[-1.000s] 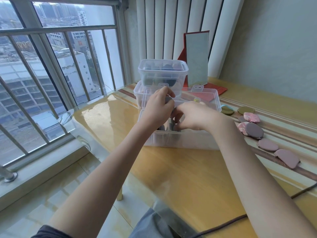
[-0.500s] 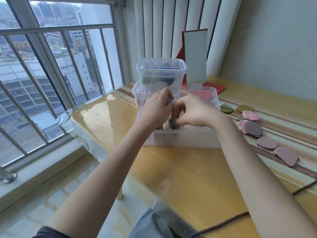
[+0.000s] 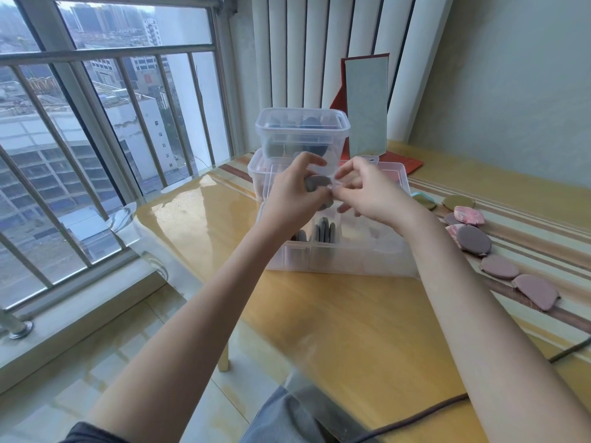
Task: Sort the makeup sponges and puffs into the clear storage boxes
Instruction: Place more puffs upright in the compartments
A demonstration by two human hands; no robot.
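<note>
Presently we have both hands raised just above the open divided box [image 3: 339, 257], which sits mid-tabletop with its hinged lid [image 3: 396, 177] standing up behind. Our left hand [image 3: 292, 199] holds a grey puff [image 3: 316, 183], fingers curled around it; a second grey piece [image 3: 327, 203] shows just below, apparently in the same hold. Our right hand [image 3: 367, 193] meets the puff at its right edge with thumb and forefinger narrowed to a pinch; whether it truly grips or only touches, we cannot tell.

Inside the box, grey puffs [image 3: 324, 231] stand on edge in the left-hand compartments. Behind it, toward the far edge, two lidded tubs are stacked; the upper tub [image 3: 302, 135] holds dark sponges. Along the right edge of the tabletop [image 3: 351, 330] lies a row of unsorted puffs: mauve ones [image 3: 499, 266], a brown-grey one [image 3: 473, 239], a pink marbled one [image 3: 468, 215].

Risks, as we judge them:
- Two pieces in one hand: separating them could let one slip and land flat in the wrong compartment or on the tabletop.
- Upright puffs look loosely packed; pushing another in may topple them.
- The lid stands close behind our knuckles; a bump could swing it shut.
- Our right forearm passes near the row; a sweep could scatter it.
</note>
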